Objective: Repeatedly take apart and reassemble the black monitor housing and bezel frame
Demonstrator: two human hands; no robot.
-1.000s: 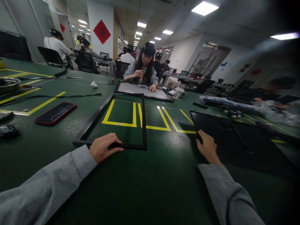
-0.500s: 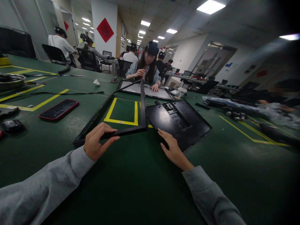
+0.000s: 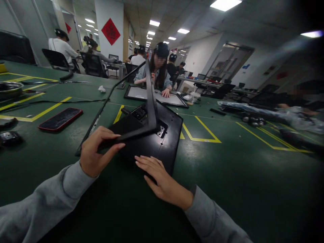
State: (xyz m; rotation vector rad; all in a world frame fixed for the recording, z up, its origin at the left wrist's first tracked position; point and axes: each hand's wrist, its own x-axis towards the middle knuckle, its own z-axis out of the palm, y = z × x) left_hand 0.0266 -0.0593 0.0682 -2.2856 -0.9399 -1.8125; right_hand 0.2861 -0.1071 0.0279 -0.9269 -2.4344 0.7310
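My left hand (image 3: 95, 152) is closed on the near edge of a thin black rectangular frame (image 3: 152, 109), which looks like a monitor bezel. The frame tilts up off the table, its far corner raised. Partly behind and below it is a black monitor back cover (image 3: 170, 135) with a cut-out and small holes. On the near part of that cover rests my right hand (image 3: 162, 180), fingers stretched out and the thumb apart. The frame and my hands hide some of the cover.
Across the green table (image 3: 202, 189), a person (image 3: 164, 81) has a hand on a grey panel (image 3: 174, 99). A phone (image 3: 60, 119) and a metal bowl (image 3: 11, 90) lie left. Plastic-wrapped parts (image 3: 253, 109) are at right, a plastic cup (image 3: 194, 97) farther back.
The back cover has slid left and turned, and now lies under the frame. My right hand has moved left with it. The frame's far corner is raised higher in my left hand.
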